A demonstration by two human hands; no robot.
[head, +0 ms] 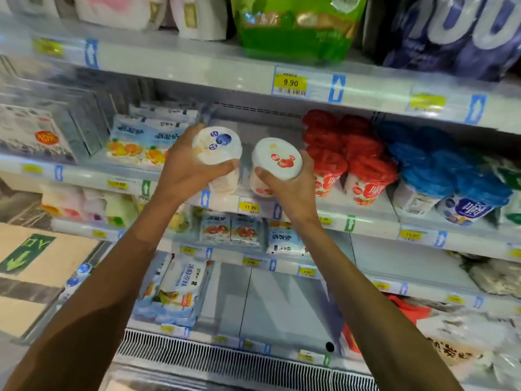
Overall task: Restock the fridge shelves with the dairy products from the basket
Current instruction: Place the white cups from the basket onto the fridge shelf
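My left hand (186,167) grips a white yogurt cup with a blueberry lid (218,145). My right hand (287,184) grips a white yogurt cup with a strawberry lid (277,158). Both cups are held side by side, lids tilted toward me, in front of a bare gap on the middle fridge shelf (265,131). Red-lidded strawberry cups (349,156) stand on that shelf just right of the gap. Blue-lidded blueberry cups (439,170) stand further right. The basket is out of view.
White yogurt pouches with orange fruit print (141,139) lie left of the gap. Price rails with yellow tags (290,83) front every shelf. Lower shelves hold more pouches (231,230) and packs (174,292). A vent grille (225,354) runs along the fridge base.
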